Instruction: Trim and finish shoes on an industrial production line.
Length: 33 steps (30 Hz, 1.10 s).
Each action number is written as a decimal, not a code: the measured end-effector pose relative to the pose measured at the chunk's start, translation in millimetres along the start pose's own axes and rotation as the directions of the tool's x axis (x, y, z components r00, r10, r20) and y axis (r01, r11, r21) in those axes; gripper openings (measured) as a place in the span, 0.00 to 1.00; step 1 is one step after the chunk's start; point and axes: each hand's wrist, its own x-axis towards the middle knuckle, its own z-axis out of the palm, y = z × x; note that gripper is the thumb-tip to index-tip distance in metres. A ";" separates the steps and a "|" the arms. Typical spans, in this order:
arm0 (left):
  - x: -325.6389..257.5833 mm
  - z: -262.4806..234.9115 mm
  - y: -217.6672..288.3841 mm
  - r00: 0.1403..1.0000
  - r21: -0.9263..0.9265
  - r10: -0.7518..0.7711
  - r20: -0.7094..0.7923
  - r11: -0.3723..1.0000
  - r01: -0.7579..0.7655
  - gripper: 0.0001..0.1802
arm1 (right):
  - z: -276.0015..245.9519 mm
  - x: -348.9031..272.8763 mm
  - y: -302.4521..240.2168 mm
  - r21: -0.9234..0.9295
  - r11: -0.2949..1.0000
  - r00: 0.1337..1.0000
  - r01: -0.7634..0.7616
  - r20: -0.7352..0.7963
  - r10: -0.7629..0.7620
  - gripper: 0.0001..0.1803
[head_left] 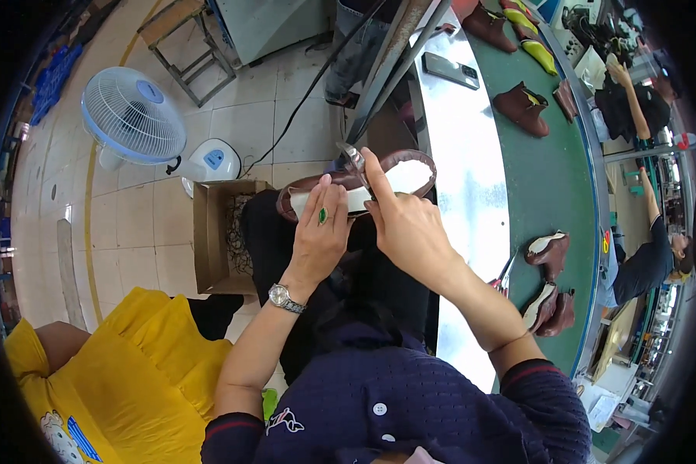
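A green conveyor belt (553, 178) ran past a metal workbench (464, 185), with brown shoe uppers (523, 108) lying on it and tiled floor beyond. Just left of the bench, over the lap, a brown shoe upper with white lining (398, 174) was held. It was gripped at its near rim by the curled left hand (319, 232), while scissors (356, 162) were pinched in the right hand (406, 224). The upper was judged light, soft and floppy, best held at the stiffer rim.

a shoe factory: brown shoe uppers (523, 107) along a green conveyor belt (553, 193).
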 end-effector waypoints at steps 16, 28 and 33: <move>0.9 -35.1 -18.5 0.948 -0.130 -0.297 0.115 0.942 0.311 0.48 | 14.7 12.3 -24.7 0.227 0.969 0.986 0.099 -0.155 -0.064 0.50; -19.9 -51.0 -12.0 0.904 -0.370 -0.389 0.179 0.824 0.429 0.63 | -14.3 0.7 51.8 0.054 0.990 0.992 -0.128 0.020 0.127 0.42; -86.6 -43.7 34.1 0.756 -0.714 -0.569 0.323 0.377 0.589 0.48 | -22.3 -59.6 4.0 0.340 0.938 0.986 0.065 0.121 -0.112 0.43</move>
